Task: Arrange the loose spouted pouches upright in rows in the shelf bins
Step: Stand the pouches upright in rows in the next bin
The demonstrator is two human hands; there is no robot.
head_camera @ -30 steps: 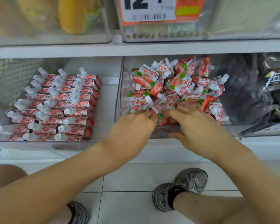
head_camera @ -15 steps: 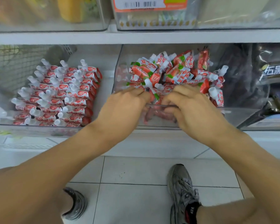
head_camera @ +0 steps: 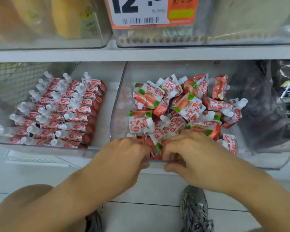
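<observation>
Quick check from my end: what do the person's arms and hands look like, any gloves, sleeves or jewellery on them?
Both hands are bare: no gloves on the left hand or the right hand. No rings, watch or wristband show on what can be seen. Both forearms are uncovered up to the frame edge, with no sleeve in sight. Below, the person wears grey lace-up shoes.

White shelf (head_camera: 141,54) w/ price tag (head_camera: 151,12), pale tiled floor (head_camera: 149,215).
</observation>
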